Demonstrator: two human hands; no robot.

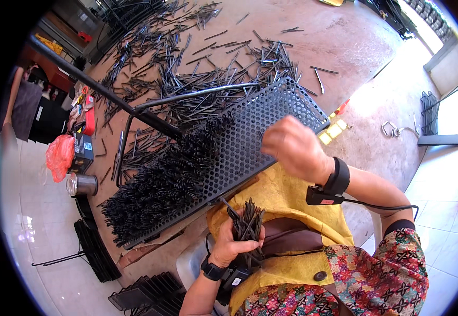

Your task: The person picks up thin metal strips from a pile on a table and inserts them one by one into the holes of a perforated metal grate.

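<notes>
Flooring (344, 47), reddish-brown and worn, spreads across the room, with glossy pale tiles (444, 216) along the right side. Loose dark strips (171, 76) lie in a tangled scatter over its upper left part. A black perforated panel (287, 100) slants across the middle, its round holes bare toward the upper right, while a thick mass of looped strips (160, 184) covers the lower left portion. The person's yellow apron (279, 189), worn over a flowered garment, spreads just below the panel's near edge. A dark pole (97, 86) runs down from the upper left toward the panel. The right hand (294, 145) is raised over the bare holes, fingers curled in and blurred (whether they pinch anything, I cannot tell). The left hand (237, 246) is closed around a bundle of dark strips (249, 221), held upright in front of the apron. Off to the left, a dark box (84, 146) bears pale printing, too small to read, just beside a reddish plastic bag (59, 157) and near a metal tin (83, 185). Smallest are the stickers on the wrist units: a pink label (327, 201) at the right, a white label (236, 282) at the left.
</notes>
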